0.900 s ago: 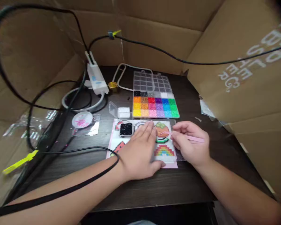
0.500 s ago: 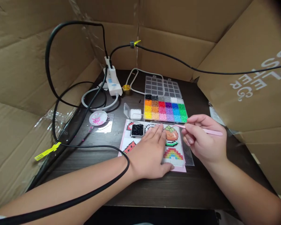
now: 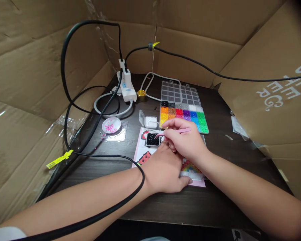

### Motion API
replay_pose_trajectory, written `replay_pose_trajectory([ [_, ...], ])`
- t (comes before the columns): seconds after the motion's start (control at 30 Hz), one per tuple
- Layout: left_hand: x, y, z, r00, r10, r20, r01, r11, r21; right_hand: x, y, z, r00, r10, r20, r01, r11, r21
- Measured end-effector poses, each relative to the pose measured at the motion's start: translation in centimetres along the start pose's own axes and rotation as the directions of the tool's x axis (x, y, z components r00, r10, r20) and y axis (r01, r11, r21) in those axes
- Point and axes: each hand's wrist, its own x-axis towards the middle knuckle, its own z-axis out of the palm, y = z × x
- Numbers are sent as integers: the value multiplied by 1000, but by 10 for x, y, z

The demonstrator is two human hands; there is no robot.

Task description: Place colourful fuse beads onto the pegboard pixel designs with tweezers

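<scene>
My left hand [image 3: 167, 169] lies flat over the pattern sheet [image 3: 143, 152], its fingers partly hidden under my right hand. Pinched in my right hand [image 3: 184, 137] are pink tweezers [image 3: 182, 130]. Their bent tip reaches into a small square box of black beads [image 3: 153, 139], which stands on the sheet. Whether a bead is between the tips is too small to tell. A red watermelon picture [image 3: 143, 158] and a rainbow [image 3: 190, 166] show on the sheet; a clear pegboard covers its right part. My right hand hides the picture above the rainbow.
Behind my hands stands an open bead case [image 3: 179, 113] with many colours. A small box of white beads [image 3: 151, 122] is left of it. A white dish with pink beads [image 3: 111, 125] rests on a clear pegboard [image 3: 120, 134]. A power strip [image 3: 127, 87] and a looping black cable [image 3: 139, 174] are near.
My right hand has moved left with the tweezers, from the orange fruit picture to the box of black beads. My left hand stays on the sheet. The view has shifted slightly.
</scene>
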Motion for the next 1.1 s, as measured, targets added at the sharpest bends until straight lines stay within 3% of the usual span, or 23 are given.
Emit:
replay_pose_trajectory([
  [0.37, 0, -1, 1, 1000, 15, -8, -15, 1000, 15, 5, 6, -1, 1000, 2, 0, -2, 998, -69],
  [0.63, 1, 0, 0, 1000, -2, -20, 2, 999, 37, 8, 3, -5, 980, 198, -9, -196, 975, 103],
  [1.1, 0, 0, 3, 998, -34, 48, 30, 996, 83, 11, 3, -9, 970, 241, -12, -237, 962, 136],
])
